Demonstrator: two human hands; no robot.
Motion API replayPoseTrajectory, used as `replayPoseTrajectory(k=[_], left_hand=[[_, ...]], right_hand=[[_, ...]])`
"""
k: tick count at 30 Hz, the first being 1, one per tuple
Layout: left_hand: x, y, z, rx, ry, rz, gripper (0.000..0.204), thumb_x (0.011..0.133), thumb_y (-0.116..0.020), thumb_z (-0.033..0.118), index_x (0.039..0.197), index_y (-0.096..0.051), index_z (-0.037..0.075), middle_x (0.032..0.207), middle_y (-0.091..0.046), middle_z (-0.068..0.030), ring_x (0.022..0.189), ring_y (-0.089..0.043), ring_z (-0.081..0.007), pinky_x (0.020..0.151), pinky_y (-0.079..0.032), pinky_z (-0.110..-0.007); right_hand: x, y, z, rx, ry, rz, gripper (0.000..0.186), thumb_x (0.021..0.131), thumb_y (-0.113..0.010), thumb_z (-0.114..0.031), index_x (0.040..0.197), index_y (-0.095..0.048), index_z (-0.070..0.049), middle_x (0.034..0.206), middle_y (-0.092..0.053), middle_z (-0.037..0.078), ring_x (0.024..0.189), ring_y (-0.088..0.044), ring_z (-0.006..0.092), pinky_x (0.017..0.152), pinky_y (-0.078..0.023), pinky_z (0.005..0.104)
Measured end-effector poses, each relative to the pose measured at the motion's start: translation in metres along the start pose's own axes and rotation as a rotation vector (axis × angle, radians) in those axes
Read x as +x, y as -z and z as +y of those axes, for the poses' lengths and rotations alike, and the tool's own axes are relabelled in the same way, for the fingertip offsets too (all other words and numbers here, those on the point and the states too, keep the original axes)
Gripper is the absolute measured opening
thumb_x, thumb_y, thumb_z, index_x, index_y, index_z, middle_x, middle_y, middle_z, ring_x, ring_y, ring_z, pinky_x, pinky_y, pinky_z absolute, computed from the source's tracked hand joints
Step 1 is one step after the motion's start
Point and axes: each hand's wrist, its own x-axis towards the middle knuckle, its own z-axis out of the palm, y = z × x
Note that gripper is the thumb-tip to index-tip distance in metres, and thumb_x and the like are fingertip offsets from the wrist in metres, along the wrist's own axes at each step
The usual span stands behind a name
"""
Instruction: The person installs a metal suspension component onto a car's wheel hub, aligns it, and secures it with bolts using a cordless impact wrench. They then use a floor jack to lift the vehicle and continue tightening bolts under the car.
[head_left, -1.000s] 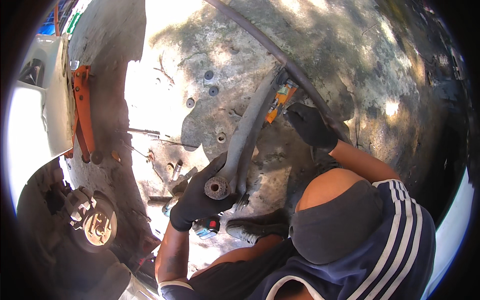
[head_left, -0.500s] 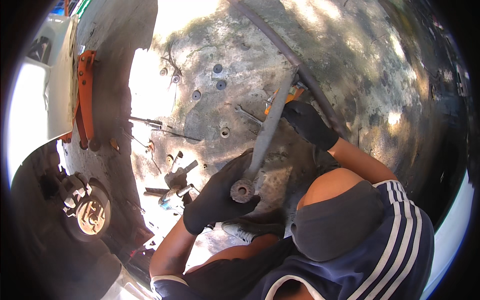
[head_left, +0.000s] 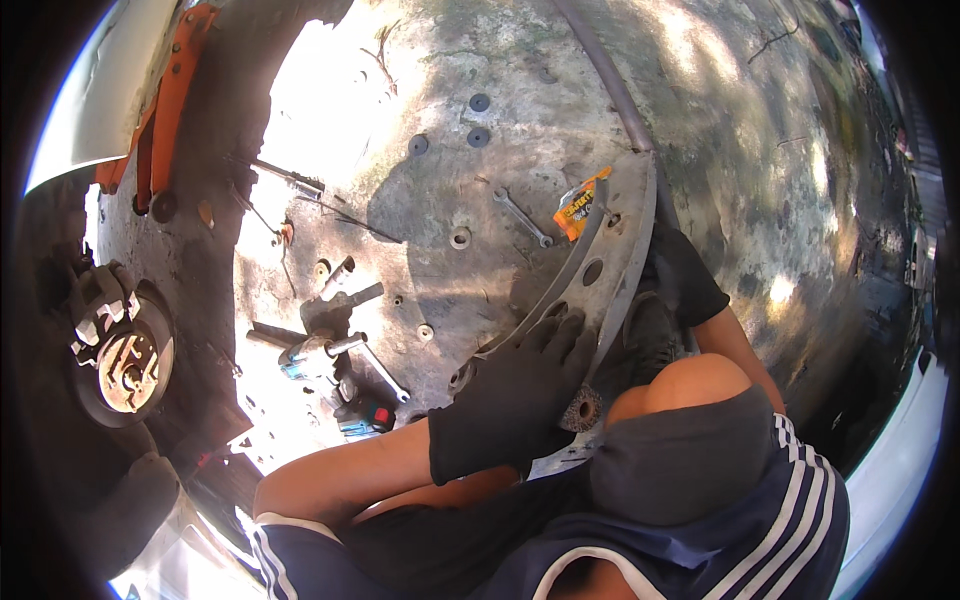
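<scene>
Your right hand (head_left: 690, 275) had hidden fingers, grip unclear; your left hand (head_left: 515, 400) clasped the metal arm (head_left: 622, 255), slanting lengthwise toward upper right.

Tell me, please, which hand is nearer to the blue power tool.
The left hand, lying on the holed metal part, right of the power tool; the right hand is farther right, beside that part.

Metal arm (head_left: 622, 258): turned from narrow edge to broad, holed face
Left hand (head_left: 512, 398): fingers now across that face
Right hand (head_left: 688, 280): from beside the orange packet (head_left: 574, 214) to the arm's right side
</scene>
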Motion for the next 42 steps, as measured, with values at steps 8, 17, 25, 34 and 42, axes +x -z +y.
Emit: replayPoseTrajectory(k=[8, 17, 25, 34, 42], left_hand=[[0.005, -0.017, 0.002, 0.031, -0.033, 0.086, 0.082, 0.068, -0.078, 0.028, 0.132, -0.044, -0.011, 0.136, -0.046, -0.0314, 0.129, -0.046, -0.0461, 0.106, -0.041, -0.050], [0.005, -0.012, 0.003, 0.022, -0.022, 0.052, 0.078, 0.072, -0.075, 0.029, 0.132, -0.045, -0.010, 0.139, -0.045, -0.0315, 0.131, -0.045, -0.0455, 0.108, -0.039, -0.049], [0.001, -0.005, -0.005, -0.042, -0.069, 0.011, 0.080, 0.077, -0.074, 0.034, 0.135, -0.043, -0.010, 0.140, -0.044, -0.0310, 0.132, -0.045, -0.0441, 0.110, -0.037, -0.049], [0.011, 0.037, -0.157, -0.150, 0.373, 0.255, 0.051, 0.088, -0.071, 0.035, 0.128, -0.059, 0.007, 0.118, -0.064, -0.0157, 0.107, -0.063, -0.0316, 0.092, -0.050, -0.042], [0.111, 0.038, -0.200, 0.295, 0.419, 0.555, 0.042, 0.084, -0.066, 0.025, 0.123, -0.060, 0.009, 0.115, -0.062, -0.0196, 0.102, -0.061, -0.0395, 0.085, -0.051, -0.047]], right_hand=[[0.001, 0.001, 0.014, 0.264, 0.132, -0.046, 0.038, 0.103, -0.043, -0.024, 0.132, -0.054, -0.002, 0.114, -0.067, 0.010, 0.094, -0.068, 0.0200, 0.082, -0.057, 0.0336], [0.001, -0.008, 0.011, 0.259, 0.202, -0.031, 0.066, 0.106, -0.025, -0.052, 0.145, -0.040, 0.000, 0.137, -0.055, 0.014, 0.122, -0.055, 0.0254, 0.104, -0.045, 0.0383], [0.002, -0.021, -0.009, 0.114, 0.092, -0.055, 0.056, 0.105, -0.038, -0.042, 0.141, -0.043, -0.001, 0.132, -0.057, 0.015, 0.117, -0.059, 0.0254, 0.103, -0.046, 0.0386], [0.023, 0.000, 0.011, 0.255, 0.172, -0.073, 0.063, 0.101, -0.047, -0.022, 0.156, -0.018, -0.013, 0.142, -0.045, 0.014, 0.124, -0.054, 0.0244, 0.101, -0.048, 0.0386], [0.031, 0.008, 0.027, 0.189, 0.254, 0.011, 0.051, 0.100, -0.050, -0.028, 0.144, -0.037, -0.007, 0.131, -0.054, 0.013, 0.117, -0.057, 0.0234, 0.100, -0.048, 0.0372]])
